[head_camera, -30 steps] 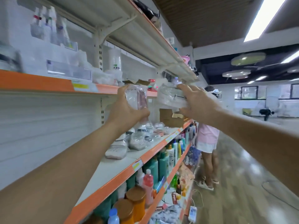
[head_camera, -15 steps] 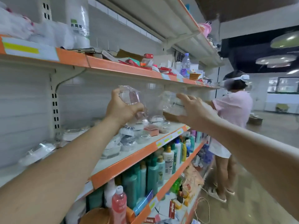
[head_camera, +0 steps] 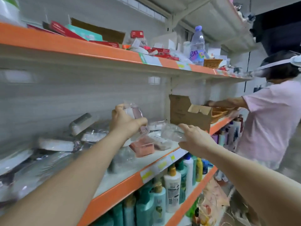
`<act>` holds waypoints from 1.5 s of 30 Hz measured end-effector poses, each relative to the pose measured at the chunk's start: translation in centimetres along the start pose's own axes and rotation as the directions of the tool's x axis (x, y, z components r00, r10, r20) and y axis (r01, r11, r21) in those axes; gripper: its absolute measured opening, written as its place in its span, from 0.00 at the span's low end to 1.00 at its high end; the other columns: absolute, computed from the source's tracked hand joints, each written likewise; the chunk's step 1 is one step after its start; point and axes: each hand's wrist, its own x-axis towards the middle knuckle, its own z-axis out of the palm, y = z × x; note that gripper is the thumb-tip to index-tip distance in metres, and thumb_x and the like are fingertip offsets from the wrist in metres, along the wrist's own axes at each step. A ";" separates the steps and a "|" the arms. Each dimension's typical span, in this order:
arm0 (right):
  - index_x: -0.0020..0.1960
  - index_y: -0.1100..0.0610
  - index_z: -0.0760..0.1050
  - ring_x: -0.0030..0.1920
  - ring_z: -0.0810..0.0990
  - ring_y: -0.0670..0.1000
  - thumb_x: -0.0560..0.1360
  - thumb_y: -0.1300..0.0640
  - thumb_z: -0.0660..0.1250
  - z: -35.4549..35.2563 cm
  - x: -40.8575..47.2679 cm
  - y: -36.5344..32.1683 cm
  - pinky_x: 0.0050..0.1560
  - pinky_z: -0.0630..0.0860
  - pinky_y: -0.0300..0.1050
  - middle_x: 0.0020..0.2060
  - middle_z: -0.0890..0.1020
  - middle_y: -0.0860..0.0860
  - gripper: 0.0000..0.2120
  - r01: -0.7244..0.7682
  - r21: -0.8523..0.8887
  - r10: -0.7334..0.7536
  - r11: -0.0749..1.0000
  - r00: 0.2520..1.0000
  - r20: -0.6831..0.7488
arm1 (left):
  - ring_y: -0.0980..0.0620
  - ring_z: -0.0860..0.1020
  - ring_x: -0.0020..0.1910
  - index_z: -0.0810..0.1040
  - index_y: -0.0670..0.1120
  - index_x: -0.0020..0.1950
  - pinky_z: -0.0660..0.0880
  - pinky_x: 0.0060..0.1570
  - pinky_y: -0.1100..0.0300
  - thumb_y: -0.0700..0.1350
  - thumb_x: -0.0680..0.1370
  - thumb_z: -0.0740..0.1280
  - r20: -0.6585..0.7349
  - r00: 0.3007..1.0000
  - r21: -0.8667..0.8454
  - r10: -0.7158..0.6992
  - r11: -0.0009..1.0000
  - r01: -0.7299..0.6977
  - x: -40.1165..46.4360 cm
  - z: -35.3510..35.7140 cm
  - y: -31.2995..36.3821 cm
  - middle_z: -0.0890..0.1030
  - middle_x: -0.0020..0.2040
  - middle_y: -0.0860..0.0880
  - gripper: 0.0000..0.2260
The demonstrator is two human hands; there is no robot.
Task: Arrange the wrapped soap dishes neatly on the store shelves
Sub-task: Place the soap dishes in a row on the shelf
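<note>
Overhead, both hands work above the orange-edged shelf [head_camera: 117,191]: the left hand [head_camera: 125,123] pinches a pink dish [head_camera: 136,112], the right hand [head_camera: 195,139] clasps a clear dish [head_camera: 171,132]. More dishes [head_camera: 143,145] lie beneath, a carton [head_camera: 185,113] far right.

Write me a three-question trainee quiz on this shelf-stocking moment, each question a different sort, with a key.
1. True or false: the left hand holds a wrapped soap dish above the middle shelf.
2. What does the right hand have in its grip? A) a clear wrapped soap dish B) a water bottle C) a basket
3. Fill in: the open box behind the hands is made of ____.

Key: 1 true; 2 A; 3 cardboard.
</note>
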 end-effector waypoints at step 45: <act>0.70 0.51 0.67 0.63 0.73 0.57 0.77 0.50 0.63 -5.3 1.0 -23.5 0.60 0.71 0.47 0.64 0.75 0.55 0.22 0.880 0.378 -0.926 0.287 0.356 -0.125 | 0.45 0.63 0.69 0.64 0.49 0.71 0.59 0.66 0.54 0.56 0.77 0.62 -0.501 0.865 0.848 0.002 0.198 0.491 -12.0 -17.8 5.3 0.66 0.70 0.45 0.24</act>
